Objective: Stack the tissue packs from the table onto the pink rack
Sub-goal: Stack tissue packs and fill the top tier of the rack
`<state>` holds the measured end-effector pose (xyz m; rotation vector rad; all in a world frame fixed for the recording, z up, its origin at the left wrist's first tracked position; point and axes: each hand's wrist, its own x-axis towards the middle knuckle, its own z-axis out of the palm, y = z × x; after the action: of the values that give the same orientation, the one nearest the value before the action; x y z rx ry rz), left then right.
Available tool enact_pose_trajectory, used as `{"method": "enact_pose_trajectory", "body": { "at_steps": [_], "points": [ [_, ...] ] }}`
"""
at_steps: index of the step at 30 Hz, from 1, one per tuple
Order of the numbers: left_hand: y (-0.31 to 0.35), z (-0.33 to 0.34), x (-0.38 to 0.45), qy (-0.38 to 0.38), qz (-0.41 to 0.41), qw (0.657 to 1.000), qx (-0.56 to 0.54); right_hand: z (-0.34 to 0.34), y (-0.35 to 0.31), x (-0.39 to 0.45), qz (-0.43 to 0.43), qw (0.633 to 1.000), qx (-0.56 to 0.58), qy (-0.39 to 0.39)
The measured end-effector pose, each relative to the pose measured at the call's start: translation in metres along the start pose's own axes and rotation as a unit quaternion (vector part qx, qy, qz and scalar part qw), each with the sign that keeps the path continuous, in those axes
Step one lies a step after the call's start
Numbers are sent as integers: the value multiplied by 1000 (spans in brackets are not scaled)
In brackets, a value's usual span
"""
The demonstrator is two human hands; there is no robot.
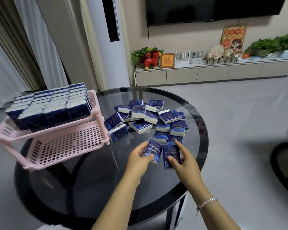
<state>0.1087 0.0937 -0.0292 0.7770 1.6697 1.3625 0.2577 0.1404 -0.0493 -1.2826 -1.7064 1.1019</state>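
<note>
Meanwhile, at the glass table (181,171), the left hand (138,156) and right hand (181,156) each grasp a tissue pack (153,152) from the loose pile (148,118), judged next to fill the pink rack (65,145)'s bare lower tier.

I can't read the small print on the far tissue packs (145,117); my right hand (184,159) covers part of one pack, and the desk (201,130) hides its own legs.
</note>
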Motion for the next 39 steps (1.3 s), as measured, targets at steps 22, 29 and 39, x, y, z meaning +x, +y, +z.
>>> {"method": "enact_pose_trajectory", "body": {
  "at_steps": [22,29,39],
  "points": [
    [-7,-34,-14,-57,7,978,-202,49,-37,-19,77,964,249,61],
    [-14,-30,-7,-17,43,995,-89,41,-29,-7,56,980,169,87],
    [-19,-33,2,33,37,995,-89,6,-13,53,24,978,-171,113]
  ]
}}
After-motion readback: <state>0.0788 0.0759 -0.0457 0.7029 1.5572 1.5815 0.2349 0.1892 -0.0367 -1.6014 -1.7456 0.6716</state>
